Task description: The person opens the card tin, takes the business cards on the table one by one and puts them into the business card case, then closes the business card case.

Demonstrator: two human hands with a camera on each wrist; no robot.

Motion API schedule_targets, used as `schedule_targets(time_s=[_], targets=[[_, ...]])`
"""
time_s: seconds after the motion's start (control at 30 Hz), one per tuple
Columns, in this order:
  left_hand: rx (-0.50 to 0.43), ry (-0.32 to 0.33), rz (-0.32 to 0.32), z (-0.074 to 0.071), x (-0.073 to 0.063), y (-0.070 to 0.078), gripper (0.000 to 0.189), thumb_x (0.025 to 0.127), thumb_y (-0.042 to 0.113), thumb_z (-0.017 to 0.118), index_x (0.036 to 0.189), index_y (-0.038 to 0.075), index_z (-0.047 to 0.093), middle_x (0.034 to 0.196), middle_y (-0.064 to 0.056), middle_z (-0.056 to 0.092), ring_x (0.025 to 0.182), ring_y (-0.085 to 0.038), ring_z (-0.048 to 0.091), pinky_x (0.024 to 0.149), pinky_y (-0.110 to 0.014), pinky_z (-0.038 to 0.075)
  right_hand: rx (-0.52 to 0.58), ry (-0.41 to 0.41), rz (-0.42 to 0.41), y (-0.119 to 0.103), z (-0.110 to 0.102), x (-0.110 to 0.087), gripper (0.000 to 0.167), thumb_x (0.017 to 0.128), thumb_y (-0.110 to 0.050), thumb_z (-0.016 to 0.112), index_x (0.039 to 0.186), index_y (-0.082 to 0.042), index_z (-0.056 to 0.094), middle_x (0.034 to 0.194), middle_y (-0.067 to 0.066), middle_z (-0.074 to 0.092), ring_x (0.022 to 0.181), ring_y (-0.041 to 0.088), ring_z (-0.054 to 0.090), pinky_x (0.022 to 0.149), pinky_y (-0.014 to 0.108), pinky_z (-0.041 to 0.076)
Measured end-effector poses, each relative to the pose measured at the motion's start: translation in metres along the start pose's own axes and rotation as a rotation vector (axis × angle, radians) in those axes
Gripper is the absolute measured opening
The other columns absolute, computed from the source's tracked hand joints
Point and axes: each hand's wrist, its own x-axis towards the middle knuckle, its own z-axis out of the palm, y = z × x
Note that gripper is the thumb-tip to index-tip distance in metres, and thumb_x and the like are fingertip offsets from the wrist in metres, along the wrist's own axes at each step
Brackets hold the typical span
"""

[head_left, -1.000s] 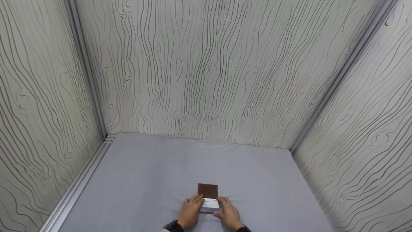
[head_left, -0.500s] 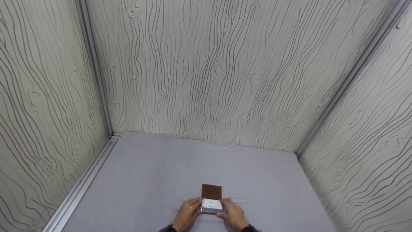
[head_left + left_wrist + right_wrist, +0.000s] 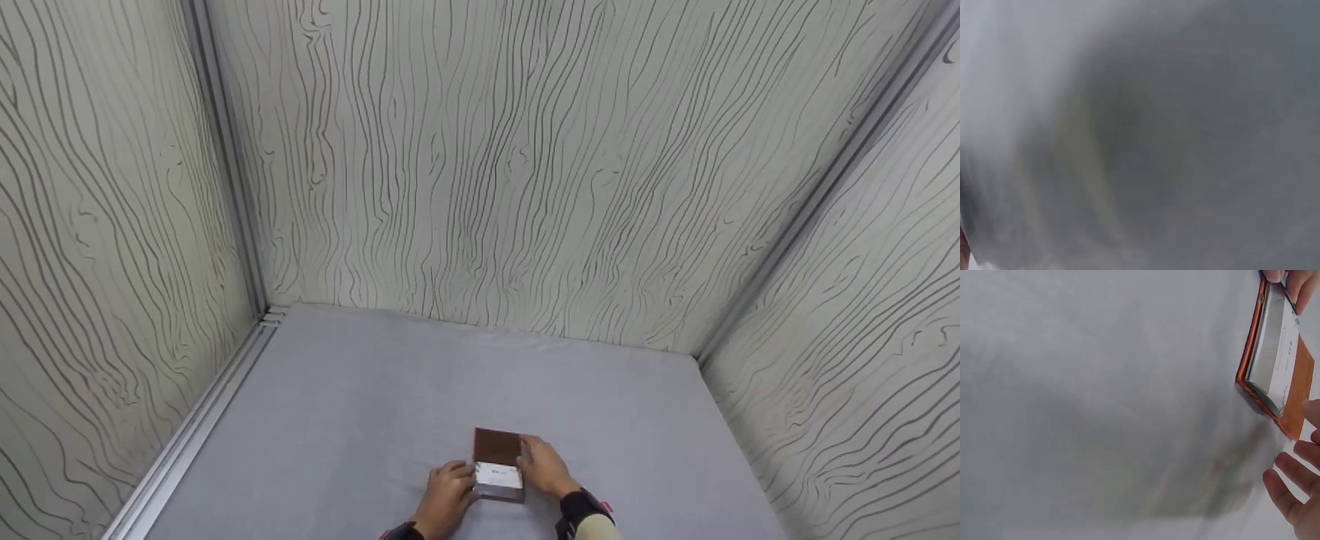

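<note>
A card case with a brown cover lies with its lid (image 3: 496, 447) raised in the head view. White cards (image 3: 498, 474) with print and a metal body (image 3: 499, 492) show inside it. My left hand (image 3: 445, 496) holds the left side of the case, thumb toward the front edge. At the right edge of the lid is my right hand (image 3: 546, 468), its fingers spread and loosely bent in the right wrist view, thumb over the lid's brown face (image 3: 1302, 382). The left wrist view shows mostly blurred grey, with a sliver of brown at its lower left edge.
Grey cloth (image 3: 375, 397) covers the table. Wood-grain patterned walls (image 3: 480, 165) enclose it at the back and both sides. A metal rail (image 3: 202, 427) runs along the left edge.
My right hand has moved up from the case's lower right side to the lid's right edge. The left hand stays at the left side. The head view has shifted slightly.
</note>
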Motion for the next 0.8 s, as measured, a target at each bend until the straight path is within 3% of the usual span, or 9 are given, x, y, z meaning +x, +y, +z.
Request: schedule_targets(time_s=[0.27, 0.47, 0.6, 0.8], targets=[[-0.022, 0.007, 0.032, 0.001, 0.002, 0.006, 0.011, 0.084, 0.015, 0.075, 0.094, 0.01, 0.078, 0.115, -0.004, 0.07, 0.106, -0.023, 0.062, 0.077, -0.043, 0.043, -0.015, 0.02, 0.04, 0.008, 0.005, 0.001, 0.044, 0.091, -0.004, 0.061, 0.132, 0.01, 0.051, 0.123, 0.029, 0.059, 0.107, 0.049, 0.054, 0.088, 0.062, 0.044], [-0.004, -0.012, 0.021, 0.003, 0.001, 0.003, 0.008, 0.086, 0.018, 0.073, 0.091, 0.013, 0.077, 0.114, 0.0, 0.07, 0.105, -0.022, 0.062, 0.078, -0.044, 0.043, 0.179, 0.064, 0.088, 0.009, 0.006, 0.002, 0.047, 0.092, -0.007, 0.061, 0.135, 0.009, 0.048, 0.122, 0.03, 0.058, 0.11, 0.051, 0.05, 0.09, 0.064, 0.041], [-0.009, -0.016, 0.029, 0.002, 0.001, 0.002, 0.004, 0.086, 0.018, 0.073, 0.086, 0.013, 0.074, 0.114, 0.0, 0.07, 0.106, -0.023, 0.062, 0.078, -0.045, 0.043, 0.302, 0.106, 0.058, 0.005, 0.007, 0.002, 0.049, 0.092, -0.003, 0.062, 0.136, 0.011, 0.045, 0.126, 0.035, 0.053, 0.118, 0.055, 0.047, 0.096, 0.065, 0.038], [0.036, -0.033, 0.017, 0.001, 0.001, -0.001, 0.01, 0.087, 0.02, 0.072, 0.091, 0.012, 0.075, 0.113, 0.001, 0.07, 0.106, -0.021, 0.061, 0.076, -0.044, 0.043, 0.354, 0.162, 0.006, 0.0, 0.01, 0.003, 0.049, 0.093, -0.005, 0.063, 0.136, 0.01, 0.046, 0.126, 0.032, 0.051, 0.116, 0.049, 0.051, 0.097, 0.06, 0.04]])
